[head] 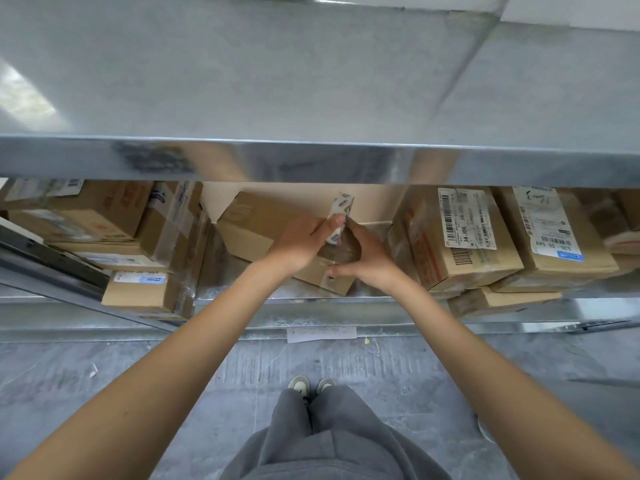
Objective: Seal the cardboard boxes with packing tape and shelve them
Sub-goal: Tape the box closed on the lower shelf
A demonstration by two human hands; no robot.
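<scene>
A plain cardboard box (252, 226) lies tilted on the lower metal shelf (311, 299), in the gap between two stacks. Over its near right corner my left hand (304, 242) grips a roll of clear packing tape (341, 211) with a white printed core, held on edge. My right hand (367, 258) rests on the box's corner, fingers curled against the roll and a stretch of clear tape (341, 251) that lies across the cardboard. The box's near right end is hidden under both hands.
Labelled cardboard boxes are stacked left (114, 216) and right (464, 237) of the gap, some wrapped in tape. A wide metal shelf (311, 98) juts out overhead. Below are grey concrete floor (104, 375), a white paper slip (322, 334) and my shoes.
</scene>
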